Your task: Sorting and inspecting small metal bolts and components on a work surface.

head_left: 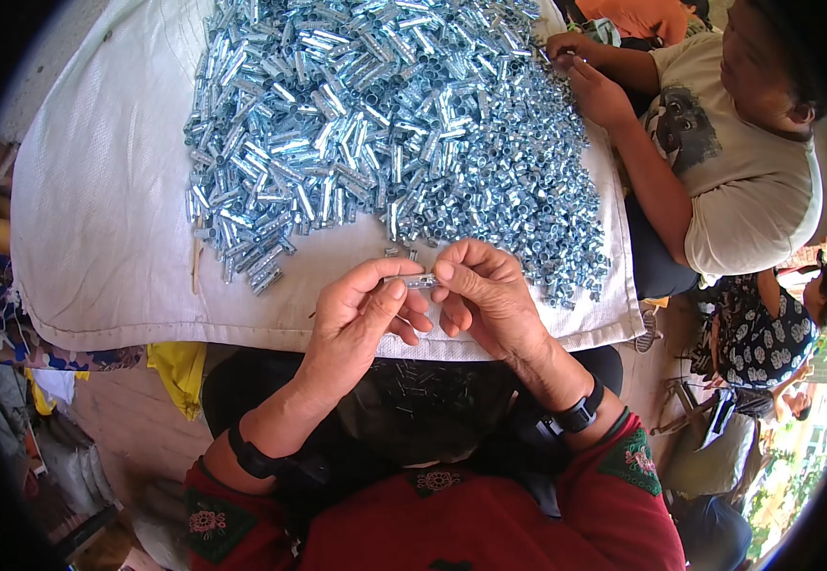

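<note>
White cloth table, upper frame, metal sleeves pile | left hand, right hand pinching one metal sleeve between fingertips, held close for joining.

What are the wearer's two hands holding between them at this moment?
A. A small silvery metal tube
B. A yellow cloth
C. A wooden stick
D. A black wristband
A: the left hand and right hand pinch the ends of a small silvery metal tube just in front of the pile of metal tubes on the white cloth.
</note>
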Demonstrator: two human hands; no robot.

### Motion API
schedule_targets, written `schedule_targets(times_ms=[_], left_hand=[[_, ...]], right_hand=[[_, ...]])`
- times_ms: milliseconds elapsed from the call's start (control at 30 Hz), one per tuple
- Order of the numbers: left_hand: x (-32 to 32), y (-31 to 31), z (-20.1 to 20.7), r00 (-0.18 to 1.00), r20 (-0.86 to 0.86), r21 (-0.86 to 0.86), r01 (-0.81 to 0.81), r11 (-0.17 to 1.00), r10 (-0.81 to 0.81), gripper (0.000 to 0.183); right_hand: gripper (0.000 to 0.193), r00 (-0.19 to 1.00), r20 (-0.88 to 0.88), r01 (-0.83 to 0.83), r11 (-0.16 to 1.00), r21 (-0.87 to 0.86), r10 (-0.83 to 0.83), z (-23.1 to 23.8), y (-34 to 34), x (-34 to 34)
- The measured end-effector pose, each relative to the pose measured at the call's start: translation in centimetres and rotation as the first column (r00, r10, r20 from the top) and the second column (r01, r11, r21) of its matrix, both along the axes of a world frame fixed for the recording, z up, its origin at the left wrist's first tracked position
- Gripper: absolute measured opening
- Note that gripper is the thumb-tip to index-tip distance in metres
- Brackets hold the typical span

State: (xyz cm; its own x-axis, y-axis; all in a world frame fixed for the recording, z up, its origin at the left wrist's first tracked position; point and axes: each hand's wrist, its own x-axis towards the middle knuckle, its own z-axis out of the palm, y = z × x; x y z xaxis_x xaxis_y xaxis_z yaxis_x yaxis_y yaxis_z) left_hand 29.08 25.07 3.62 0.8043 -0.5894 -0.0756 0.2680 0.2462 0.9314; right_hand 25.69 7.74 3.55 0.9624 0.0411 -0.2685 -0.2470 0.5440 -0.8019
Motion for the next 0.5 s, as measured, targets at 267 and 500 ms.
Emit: schedule_targets(times_ms=[267,500], left_hand=[[-1.6,0.4,-0.1,0.982,-0.186,-0.162,-0.017,0.987,-0.014,0.027],[-1.2,2.4,0.7,0.948,-0.184,-0.117,0.242,0.963,-0.26,0.028]], right_hand=[[0.021,0.993,0.013,-0.119,0.972,0.201,0.119,-0.5,1.4,-0.9],[0.02,0.902,0.008,-0.43,0.898,-0.097,0.433,2.1,-0.7,-0.7]])
